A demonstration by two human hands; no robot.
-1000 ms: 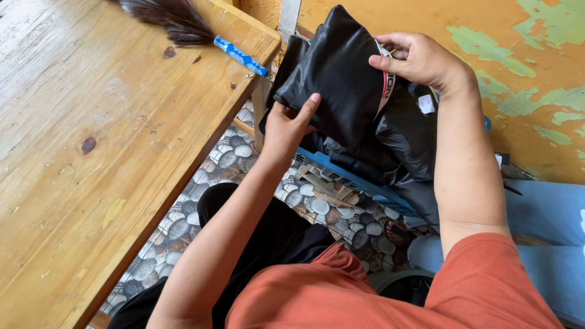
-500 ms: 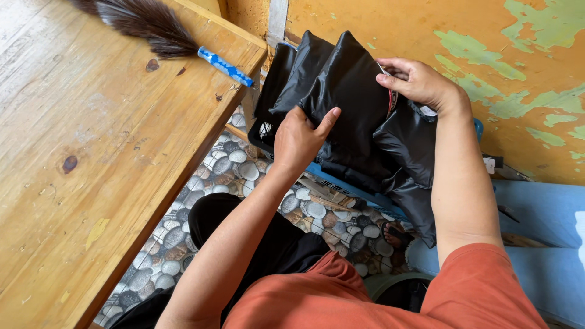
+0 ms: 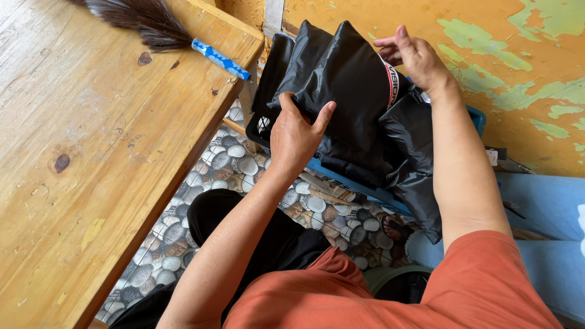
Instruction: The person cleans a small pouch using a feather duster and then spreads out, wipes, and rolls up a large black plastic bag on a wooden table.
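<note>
A: Where's the black pouch [image 3: 350, 91] relative to the fingers?
B: Upright between both hands, off the worktop [image 3: 91, 152], by its far right corner. Left hand [image 3: 295, 134] flat on its near face, fingers together, thumb spread. Right hand [image 3: 411, 55] pinches the top edge.
A: Change?
B: Hands shifted slightly; the pouch stands straighter.
A: Look?
B: Glossy, puffy, red-and-white band at the side.

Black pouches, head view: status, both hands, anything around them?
Left hand pressed on front black pouch. Right hand grips its top edge. More pouches stacked behind. Wooden table and duster alongside, apart.
</note>
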